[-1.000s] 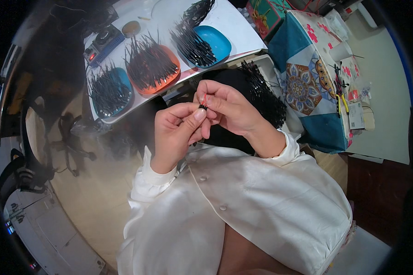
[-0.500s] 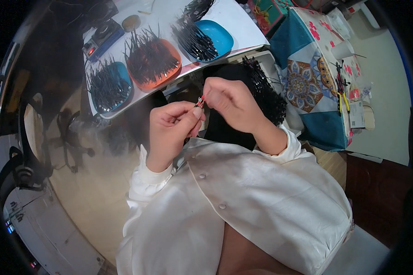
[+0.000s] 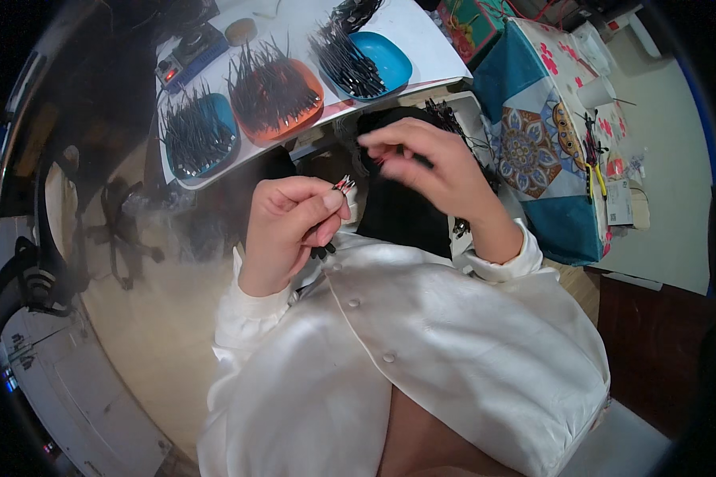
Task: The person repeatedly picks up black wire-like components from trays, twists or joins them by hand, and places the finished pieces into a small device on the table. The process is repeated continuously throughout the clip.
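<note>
Near the frame's middle, the left hand (image 3: 290, 222) pinches little wires (image 3: 344, 184), red and shiny at the ends, between its fingers (image 3: 314, 211), and they might slip if that squeeze loosens, but I can't tell if the blurry right hand (image 3: 433, 163), higher up, is pinching anything.

Across the lower frame I see a glossy white fabric shirt (image 3: 485, 342) (round pale buttons (image 3: 354, 303) on my feed), its gathered cuffs (image 3: 264, 305) nearer mid-frame.
</note>
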Tool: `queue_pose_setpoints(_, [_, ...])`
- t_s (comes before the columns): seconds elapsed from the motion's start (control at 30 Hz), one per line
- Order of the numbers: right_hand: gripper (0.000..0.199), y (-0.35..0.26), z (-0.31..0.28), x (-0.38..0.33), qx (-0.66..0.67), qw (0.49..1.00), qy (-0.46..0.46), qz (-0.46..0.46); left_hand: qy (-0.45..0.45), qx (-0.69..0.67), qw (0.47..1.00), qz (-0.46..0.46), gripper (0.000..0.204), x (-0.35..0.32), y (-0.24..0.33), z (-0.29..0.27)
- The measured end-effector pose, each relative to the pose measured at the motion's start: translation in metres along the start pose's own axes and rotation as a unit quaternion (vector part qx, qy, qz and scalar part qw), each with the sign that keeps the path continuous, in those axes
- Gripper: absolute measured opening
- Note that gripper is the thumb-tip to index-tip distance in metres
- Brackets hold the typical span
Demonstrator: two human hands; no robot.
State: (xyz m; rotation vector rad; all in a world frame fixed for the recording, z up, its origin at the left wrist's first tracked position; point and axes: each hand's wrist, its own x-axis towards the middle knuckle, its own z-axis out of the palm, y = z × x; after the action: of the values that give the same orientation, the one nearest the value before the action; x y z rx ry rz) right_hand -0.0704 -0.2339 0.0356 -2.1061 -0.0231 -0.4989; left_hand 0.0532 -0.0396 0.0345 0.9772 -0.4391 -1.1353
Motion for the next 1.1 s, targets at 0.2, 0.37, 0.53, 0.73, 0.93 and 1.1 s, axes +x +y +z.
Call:
queue_pose_setpoints(0.2, [0.036, -0.016, -0.003, 0.008, -0.142, 0.967, 0.015, -0.211, -0.005, 0.061, 0.998, 0.001, 0.013, 0.000, 0.005, 0.006])
queue_pose_setpoints(0.37, [0.027, -0.015, -0.005, 0.015, -0.141, 0.953, -0.015, -0.269, -0.015, 0.100, 0.995, -0.006, 0.014, 0.000, 0.009, 0.009])
queue_pose_setpoints(0.53, [0.021, -0.015, -0.002, 0.014, -0.133, 0.957, -0.007, -0.257, -0.016, 0.169, 0.985, 0.005, 0.012, 0.001, 0.011, 0.011])
queue_pose_setpoints(0.73, [0.009, -0.013, -0.009, 0.004, 0.040, 0.994, -0.102, 0.004, -0.111, 0.576, 0.701, 0.405, 0.012, 0.016, 0.008, 0.004])
queue_pose_setpoints(0.93, [0.014, 0.004, 0.000, -0.001, 0.512, 0.761, -0.193, 0.349, -0.122, 0.660, 0.598, 0.438, 0.020, 0.018, 0.002, -0.001])
queue_pose_setpoints(1.1, [0.020, -0.010, -0.008, -0.009, 0.004, 0.998, -0.067, 0.002, -0.040, 0.476, 0.841, 0.254, 0.008, 0.011, -0.001, -0.004])
